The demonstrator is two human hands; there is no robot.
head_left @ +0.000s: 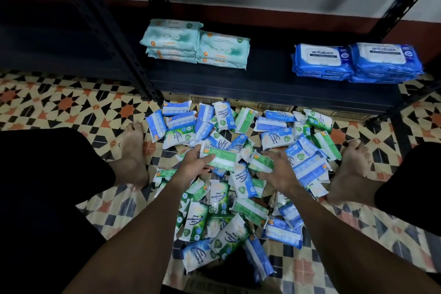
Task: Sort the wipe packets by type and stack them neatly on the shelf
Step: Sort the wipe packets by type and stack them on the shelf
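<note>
Several small green and blue wipe packets lie in a loose pile (241,174) on the tiled floor between my feet. My left hand (194,163) is shut on a green packet (220,156), held just above the pile. My right hand (278,172) grips another green packet (261,162) at the pile's middle. On the low dark shelf (262,79) stand two stacks of pale teal packs (195,43) at the left and two stacks of blue antabax packs (355,62) at the right.
The shelf's dark metal uprights (114,43) rise at left, centre and right. Flattened cardboard boxes (238,101) lie under the shelf edge. My bare feet (131,153) flank the pile, and my dark-clothed knees fill the left and right edges.
</note>
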